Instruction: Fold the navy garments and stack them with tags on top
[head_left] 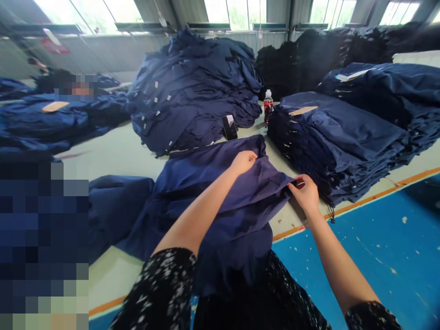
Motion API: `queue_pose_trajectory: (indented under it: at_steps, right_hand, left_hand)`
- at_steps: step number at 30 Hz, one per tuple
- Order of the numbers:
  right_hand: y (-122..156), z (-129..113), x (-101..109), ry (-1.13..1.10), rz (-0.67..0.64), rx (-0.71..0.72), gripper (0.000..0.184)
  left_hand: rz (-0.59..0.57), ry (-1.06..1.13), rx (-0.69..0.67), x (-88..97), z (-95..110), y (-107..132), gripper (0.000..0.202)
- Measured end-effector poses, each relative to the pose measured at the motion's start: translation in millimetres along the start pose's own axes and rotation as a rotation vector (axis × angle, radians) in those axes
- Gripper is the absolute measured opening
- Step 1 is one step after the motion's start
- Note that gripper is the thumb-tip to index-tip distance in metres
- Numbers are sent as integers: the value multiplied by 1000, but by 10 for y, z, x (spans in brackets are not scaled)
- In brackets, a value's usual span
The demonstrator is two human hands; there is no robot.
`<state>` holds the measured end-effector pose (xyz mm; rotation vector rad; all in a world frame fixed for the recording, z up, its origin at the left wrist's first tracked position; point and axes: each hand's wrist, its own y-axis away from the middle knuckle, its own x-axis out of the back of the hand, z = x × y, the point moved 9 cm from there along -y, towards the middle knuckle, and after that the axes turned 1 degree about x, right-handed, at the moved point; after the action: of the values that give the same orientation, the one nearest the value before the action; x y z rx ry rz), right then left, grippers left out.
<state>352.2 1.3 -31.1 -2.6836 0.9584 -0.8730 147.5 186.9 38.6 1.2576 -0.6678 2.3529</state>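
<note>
A navy blue cloth garment (220, 206) lies spread over the table's near edge and against my body. My left hand (243, 162) grips a fold of it near the top of the raised fabric. My right hand (304, 193) pinches its outer edge between the fingers, close to a tall stack of folded navy garments (337, 142). That stack stands just beyond my right hand, not touched by it. Part of the garment hangs out of sight below the table edge.
A large heap of navy garments (192, 91) rises behind my hands, with a black phone (229, 127) and a red drink bottle (268, 107) beside it on the pale table (120, 156). More navy piles lie right and left. A person (80, 89) stands at the back left. Blue floor (343, 256) lies beyond the table edge.
</note>
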Motion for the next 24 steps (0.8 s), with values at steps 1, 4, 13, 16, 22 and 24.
queue_pose_trajectory:
  at_steps: [1, 4, 13, 16, 22, 24]
  right_hand:
    - [5, -7, 1, 6, 2, 14, 26]
    - [26, -33, 9, 41, 2, 67, 15]
    - [102, -25, 62, 60, 41, 61, 4]
    - [111, 29, 96, 15, 70, 2, 14]
    - [125, 107, 214, 64, 155, -52, 19]
    - [125, 133, 219, 84, 153, -62, 24]
  left_hand:
    - [9, 21, 55, -86, -26, -150, 27]
    - [-2, 10, 211, -268, -158, -498, 23]
    - [-238, 141, 206, -608, -252, -942, 46]
    - [-210, 186, 141, -702, -182, -988, 51]
    - [-92, 294, 352, -902, -409, -973, 39]
    - [-71, 344, 416, -959, -505, -965, 29]
